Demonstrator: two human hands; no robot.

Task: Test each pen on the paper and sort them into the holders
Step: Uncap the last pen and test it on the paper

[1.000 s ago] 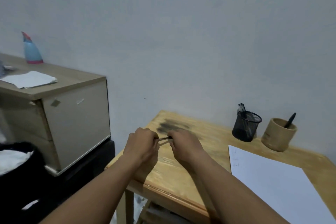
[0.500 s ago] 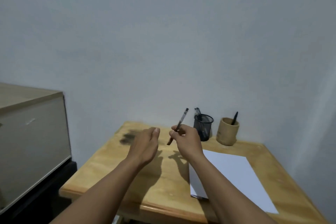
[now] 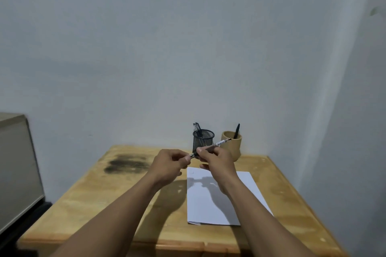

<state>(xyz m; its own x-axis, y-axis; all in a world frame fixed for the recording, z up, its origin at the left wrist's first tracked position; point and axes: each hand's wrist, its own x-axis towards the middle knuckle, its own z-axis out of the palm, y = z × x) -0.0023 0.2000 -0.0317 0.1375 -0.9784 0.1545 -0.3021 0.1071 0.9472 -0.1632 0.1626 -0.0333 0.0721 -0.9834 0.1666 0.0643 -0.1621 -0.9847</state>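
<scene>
I hold a slim pen [image 3: 221,143] above the wooden table, its tip slanting up to the right. My right hand [image 3: 216,157] grips its barrel. My left hand [image 3: 170,161] pinches its near end with thumb and forefinger. Under my hands lies a white sheet of paper [image 3: 211,208] with faint marks near its top left corner. Behind the hands a black mesh holder [image 3: 203,137] has pens standing in it. To its right a tan round holder [image 3: 231,146] contains one black pen [image 3: 236,130].
The wooden table [image 3: 104,204] has a dark smudge [image 3: 125,164] at its back left. A beige cabinet [image 3: 14,173] stands to the left. A pale wall runs right behind the holders and along the right side.
The view swung right, putting table and paper in the centre. The pen went from steeply upright in my right hand to a low slant. My left hand has taken hold of its near end.
</scene>
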